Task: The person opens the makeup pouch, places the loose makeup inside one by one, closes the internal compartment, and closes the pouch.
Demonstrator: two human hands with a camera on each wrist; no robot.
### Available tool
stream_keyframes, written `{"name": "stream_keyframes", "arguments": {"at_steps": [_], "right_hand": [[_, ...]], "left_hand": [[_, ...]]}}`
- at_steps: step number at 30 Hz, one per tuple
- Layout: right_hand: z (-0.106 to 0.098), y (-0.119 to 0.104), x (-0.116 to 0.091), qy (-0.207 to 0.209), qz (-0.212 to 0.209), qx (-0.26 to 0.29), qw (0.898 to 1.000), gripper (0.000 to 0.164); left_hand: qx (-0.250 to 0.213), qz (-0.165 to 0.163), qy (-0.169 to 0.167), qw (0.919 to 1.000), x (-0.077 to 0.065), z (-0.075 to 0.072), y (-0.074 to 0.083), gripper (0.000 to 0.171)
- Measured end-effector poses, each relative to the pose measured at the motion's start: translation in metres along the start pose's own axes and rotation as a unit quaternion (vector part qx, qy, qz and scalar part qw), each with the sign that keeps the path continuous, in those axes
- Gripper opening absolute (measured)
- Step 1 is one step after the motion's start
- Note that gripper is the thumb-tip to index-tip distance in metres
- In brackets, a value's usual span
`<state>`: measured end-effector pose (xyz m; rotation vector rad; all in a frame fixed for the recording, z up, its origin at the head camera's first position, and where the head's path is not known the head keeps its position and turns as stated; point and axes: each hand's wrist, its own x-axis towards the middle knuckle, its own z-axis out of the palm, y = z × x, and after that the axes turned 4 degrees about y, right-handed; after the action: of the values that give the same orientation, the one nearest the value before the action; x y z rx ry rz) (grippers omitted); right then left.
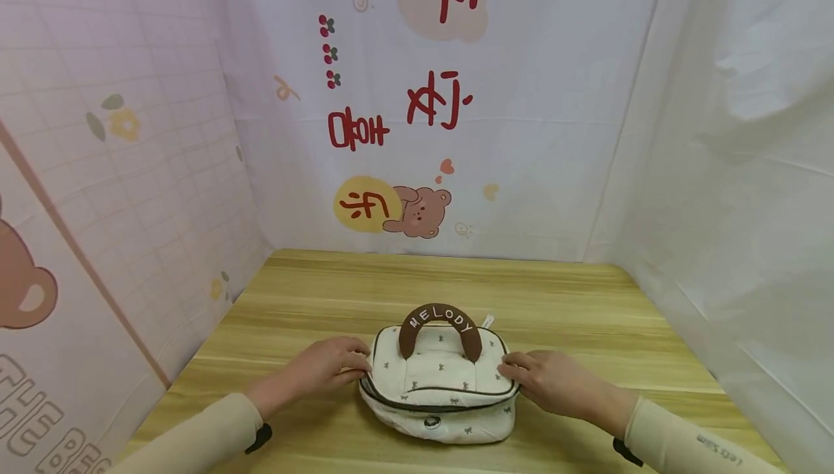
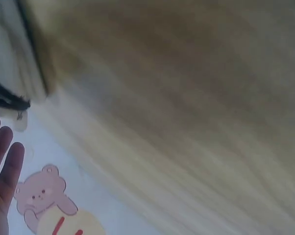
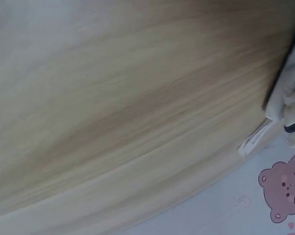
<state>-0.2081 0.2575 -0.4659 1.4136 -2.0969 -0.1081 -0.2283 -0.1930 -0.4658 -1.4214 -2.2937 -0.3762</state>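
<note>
A cream fabric bag [image 1: 440, 386] with small bow prints and dark piping sits on the table in the head view. Its arched brown handle [image 1: 440, 311], lettered MELODY, stands up from the top. At the bag's left side, my left hand [image 1: 329, 365] touches the edge with its fingertips; in the left wrist view its fingers [image 2: 10, 169] look straight. My right hand [image 1: 554, 383] grips the bag's right upper edge, fingertips bent over the top; its thumb is hard to make out. The right wrist view shows part of the bag [image 3: 289, 93] but not the hand.
The wood-grain table [image 1: 306, 293] spreads around the bag. White printed cloth walls [image 1: 534, 170] enclose its back and sides, with a bear picture [image 1: 423, 213] behind the bag. A small white tag [image 1: 488, 321] sticks out at the bag's back right.
</note>
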Motion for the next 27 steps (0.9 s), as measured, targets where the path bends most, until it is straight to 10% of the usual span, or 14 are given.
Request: {"name": "stream_keyframes", "arguments": {"at_steps": [10,27], "right_hand": [[0.013,-0.010,-0.006,-0.025,-0.019,0.009,0.999,0.066],[0.037,0.006,-0.003,-0.081,0.079,0.006,0.994,0.065]], "left_hand": [[0.014,-0.131,-0.118,0.9842,0.001,0.009,0.023,0.050],[0.109,-0.158,-0.076,0.9786,0.020,0.026,0.010,0.039]]}}
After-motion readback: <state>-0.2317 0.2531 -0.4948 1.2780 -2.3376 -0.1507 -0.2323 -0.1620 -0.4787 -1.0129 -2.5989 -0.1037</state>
